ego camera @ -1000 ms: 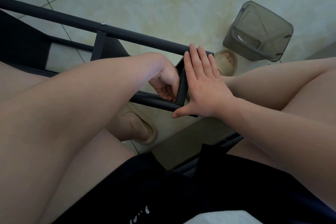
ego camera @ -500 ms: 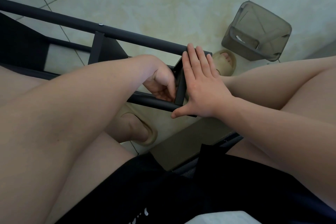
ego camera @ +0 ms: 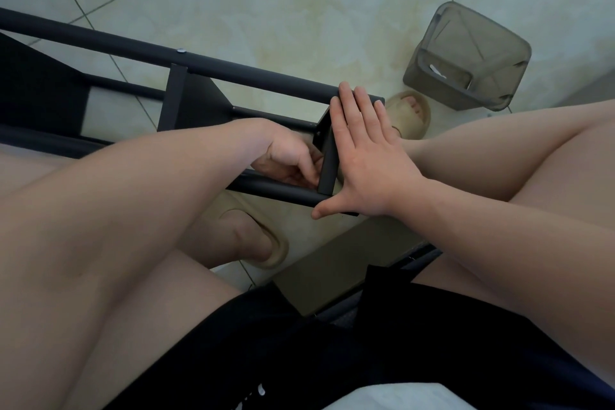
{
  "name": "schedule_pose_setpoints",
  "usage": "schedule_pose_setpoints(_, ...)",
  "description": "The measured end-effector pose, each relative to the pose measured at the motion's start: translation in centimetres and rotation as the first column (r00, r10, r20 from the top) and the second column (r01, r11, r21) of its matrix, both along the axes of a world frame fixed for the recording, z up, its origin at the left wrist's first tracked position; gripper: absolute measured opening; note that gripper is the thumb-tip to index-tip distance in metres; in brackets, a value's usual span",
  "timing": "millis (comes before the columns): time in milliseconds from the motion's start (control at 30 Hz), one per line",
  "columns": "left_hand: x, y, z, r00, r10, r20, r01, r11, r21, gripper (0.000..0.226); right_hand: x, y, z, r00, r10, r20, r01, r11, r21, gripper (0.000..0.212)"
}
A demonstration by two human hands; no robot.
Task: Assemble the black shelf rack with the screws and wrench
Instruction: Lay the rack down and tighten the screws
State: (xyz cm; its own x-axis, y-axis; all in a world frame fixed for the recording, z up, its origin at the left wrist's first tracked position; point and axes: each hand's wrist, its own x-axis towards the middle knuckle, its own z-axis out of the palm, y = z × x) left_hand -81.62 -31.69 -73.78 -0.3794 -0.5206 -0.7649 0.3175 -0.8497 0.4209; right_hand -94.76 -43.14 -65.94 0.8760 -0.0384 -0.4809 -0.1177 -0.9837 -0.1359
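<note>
Black shelf rack (ego camera: 133,46) judged stiff, light: right hand (ego camera: 369,160) braces end panel (ego camera: 327,160) with straight fingers (ego camera: 349,110), left hand (ego camera: 289,160) curls beside it, grip indeterminable.

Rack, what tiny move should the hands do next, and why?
Probably a small tightening turn by the left hand. Its fingers curl at the joint where the end panel meets the lower pole, though anything they hold is hidden. The right hand lies flat against the panel, bracing it.
</note>
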Motion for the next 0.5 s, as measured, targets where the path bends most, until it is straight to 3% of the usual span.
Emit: schedule_pose_setpoints(500, 0.8, -2.2, 0.8, 0.954, -0.228, 0.195, 0.196, 0.966, 0.169, 0.006, 0.2, 0.0, 0.0, 1.0, -0.002, -0.004, 0.002, 1.0, 0.005, 0.162)
